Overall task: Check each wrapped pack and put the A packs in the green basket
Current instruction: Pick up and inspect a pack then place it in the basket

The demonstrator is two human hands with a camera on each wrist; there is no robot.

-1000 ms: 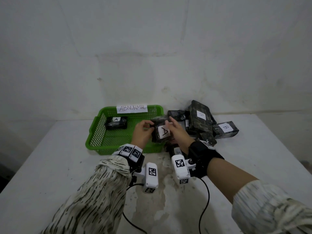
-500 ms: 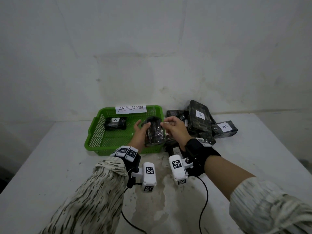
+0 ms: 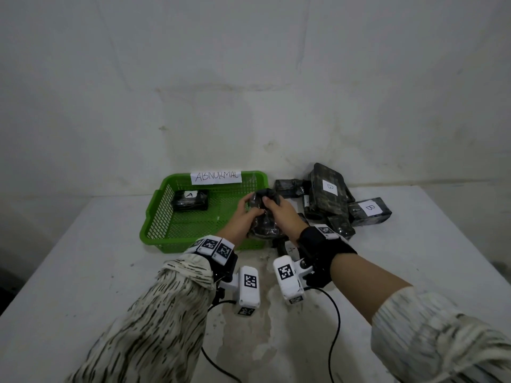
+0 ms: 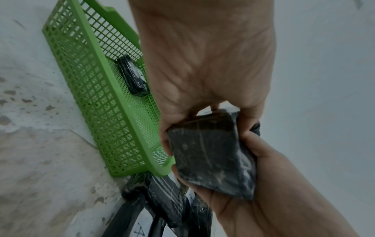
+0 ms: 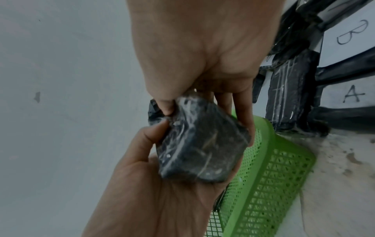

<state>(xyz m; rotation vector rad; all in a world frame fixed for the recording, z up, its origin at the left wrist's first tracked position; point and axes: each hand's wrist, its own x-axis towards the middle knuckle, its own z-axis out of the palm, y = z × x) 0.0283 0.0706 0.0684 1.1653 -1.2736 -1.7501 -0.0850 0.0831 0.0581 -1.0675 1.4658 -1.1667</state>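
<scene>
Wrapped pack (image 3: 264, 217) pinched between fingers of left hand (image 3: 240, 217) and right hand (image 3: 282, 214) — long axis 12–6 o'clock; green basket (image 3: 166, 217) at 9 o'clock, left hand nearer.

Paper sign (image 3: 216, 177) on the far wall of the green basket (image 3: 154, 217): "ABNORMAL". Pack inside the basket (image 3: 190, 199): "A". Right of the basket, tall pack (image 3: 329, 186) and low pack (image 3: 369, 208): each "B"; pack at its near right corner (image 5: 354, 95): "A".
</scene>
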